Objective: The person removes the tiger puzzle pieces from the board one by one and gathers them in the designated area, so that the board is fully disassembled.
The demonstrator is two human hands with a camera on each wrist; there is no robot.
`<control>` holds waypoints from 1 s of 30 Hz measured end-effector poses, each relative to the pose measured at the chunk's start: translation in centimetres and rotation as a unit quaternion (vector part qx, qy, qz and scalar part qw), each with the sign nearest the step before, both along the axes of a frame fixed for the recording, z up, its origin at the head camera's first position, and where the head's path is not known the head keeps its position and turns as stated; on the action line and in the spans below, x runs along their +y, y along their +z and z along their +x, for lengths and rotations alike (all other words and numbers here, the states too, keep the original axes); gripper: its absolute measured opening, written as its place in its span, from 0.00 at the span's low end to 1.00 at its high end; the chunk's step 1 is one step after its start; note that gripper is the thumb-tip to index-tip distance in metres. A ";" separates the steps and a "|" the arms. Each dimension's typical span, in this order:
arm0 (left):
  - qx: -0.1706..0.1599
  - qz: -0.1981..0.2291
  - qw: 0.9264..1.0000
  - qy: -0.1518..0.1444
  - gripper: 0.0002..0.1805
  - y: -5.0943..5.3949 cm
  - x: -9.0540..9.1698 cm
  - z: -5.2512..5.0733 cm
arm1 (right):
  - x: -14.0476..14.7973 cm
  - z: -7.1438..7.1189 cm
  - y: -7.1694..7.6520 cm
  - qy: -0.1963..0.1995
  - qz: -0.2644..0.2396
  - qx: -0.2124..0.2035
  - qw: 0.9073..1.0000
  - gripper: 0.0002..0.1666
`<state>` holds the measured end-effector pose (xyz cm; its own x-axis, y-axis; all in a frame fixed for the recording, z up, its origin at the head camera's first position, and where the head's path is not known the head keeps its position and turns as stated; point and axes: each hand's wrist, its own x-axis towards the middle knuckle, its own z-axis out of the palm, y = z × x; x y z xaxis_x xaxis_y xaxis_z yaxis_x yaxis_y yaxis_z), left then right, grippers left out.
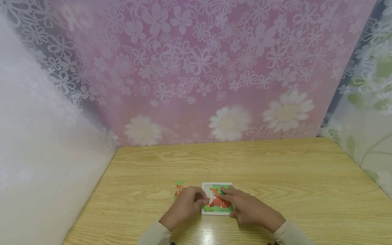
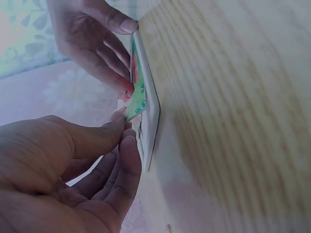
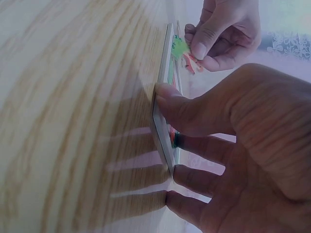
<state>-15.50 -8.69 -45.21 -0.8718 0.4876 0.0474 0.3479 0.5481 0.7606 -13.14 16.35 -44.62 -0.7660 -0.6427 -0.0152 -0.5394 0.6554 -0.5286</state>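
My left hand (image 1: 187,203) pinches a puzzle piece (image 2: 138,103), green with some orange, between thumb and fingertips. The piece is tilted above the lower left part of a white-framed puzzle board (image 1: 216,213). On the board lie pieces of an orange striped animal (image 1: 221,202) on green; bare backing shows at upper left. My right hand (image 1: 252,208) steadies the board, fingers straight and spread over its right side. Its thumb (image 3: 170,97) presses the near edge. Another puzzle piece (image 1: 179,188) lies left of the board, partly hidden behind my left hand.
The wood-grain table (image 1: 275,163) runs back to a pink floral curtain (image 1: 196,68). Pale cloth hangs along the left side (image 1: 46,136), and patterned cloth (image 1: 373,112) along the right.
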 end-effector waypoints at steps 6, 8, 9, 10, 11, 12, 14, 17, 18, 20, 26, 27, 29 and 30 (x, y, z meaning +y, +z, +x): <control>0.004 0.025 1.000 -0.002 0.03 0.3 -0.8 -0.1 | 0.0 -0.2 -0.2 -0.003 -0.002 -0.006 1.000 0.37; 0.015 0.021 1.000 0.003 0.02 0.5 -1.2 -0.2 | -0.1 -0.2 -0.2 -0.003 -0.005 -0.010 1.000 0.36; 0.018 0.020 1.000 0.005 0.02 0.6 -1.5 -0.3 | -0.1 -0.2 -0.1 -0.003 -0.006 -0.013 1.000 0.36; 0.023 0.020 1.000 0.007 0.02 0.7 -1.7 -0.3 | -0.1 -0.2 -0.1 -0.004 -0.005 -0.014 1.000 0.37; 0.027 0.019 0.999 0.008 0.02 0.7 -2.0 -0.3 | -0.1 -0.2 -0.1 -0.004 -0.005 -0.015 1.000 0.37; 0.031 0.019 0.999 0.008 0.03 0.8 -2.3 -0.3 | -0.1 -0.2 -0.1 -0.005 -0.004 -0.014 1.000 0.37; 0.037 0.018 0.999 0.011 0.02 1.0 -2.9 -0.3 | -0.1 -0.1 0.0 -0.005 -0.004 -0.012 1.000 0.37; 0.036 0.015 0.999 0.023 0.02 1.2 -3.9 -0.2 | 0.0 0.0 -0.1 -0.005 -0.003 -0.007 1.000 0.37; 0.037 0.014 0.999 0.025 0.02 1.2 -4.3 -0.2 | 0.0 0.0 -0.1 -0.005 -0.003 -0.008 1.000 0.37; 0.036 0.010 0.999 0.031 0.02 1.3 -4.9 -0.2 | 0.0 0.0 -0.1 -0.006 -0.002 -0.010 1.000 0.36; 0.049 -0.003 0.998 0.037 0.03 1.4 -6.6 -0.2 | -0.1 0.0 -0.1 -0.005 -0.002 -0.010 1.000 0.37; 0.046 -0.005 0.998 0.040 0.03 1.5 -6.8 -0.2 | -0.1 0.0 -0.1 -0.004 -0.002 -0.009 1.000 0.37; 0.042 -0.012 0.998 0.045 0.03 1.5 -7.3 -0.2 | -0.1 0.0 -0.1 -0.004 0.000 -0.006 1.000 0.37; 0.039 -0.014 0.998 0.047 0.03 1.5 -7.5 -0.2 | -0.1 0.0 -0.1 -0.004 0.001 -0.005 1.000 0.38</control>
<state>-15.68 -16.20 -43.73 -0.9075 0.4068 0.1047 0.3524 0.6017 0.7167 -13.13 16.26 -44.70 -0.7714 -0.6359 -0.0238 -0.5287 0.6613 -0.5322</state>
